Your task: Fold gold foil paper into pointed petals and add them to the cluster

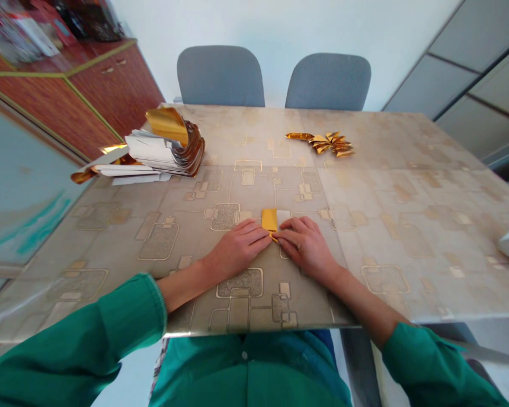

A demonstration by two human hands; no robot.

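We see both hands pressed flat on the table [407, 186], meeting over a small gold foil paper [270, 219] that lies near the table's near edge, at its middle. The left hand [237, 249] rests palm down with its fingers close together, their tips on the lower left edge of the gold foil paper. The right hand [305, 244] lies the same way on the other side, fingers together and pressing the paper's lower right part against the table (neither hand lifts the sheet; it stays flat under the fingertips). The paper shows a gold half on the left and a pale, white half on the right, and its far end sticks out beyond the fingers.

Farther back on the left we see a stack of foil sheets [165, 150], white sides and gold sides mixed, with the top sheet curling up. Well apart from it, toward the far right, sits a small cluster of folded gold pieces [328, 143]. Two grey chairs [220, 76] stand behind the table, and a wooden cabinet [89, 96] runs along the left wall. Green sleeves [89, 339] cover both forearms
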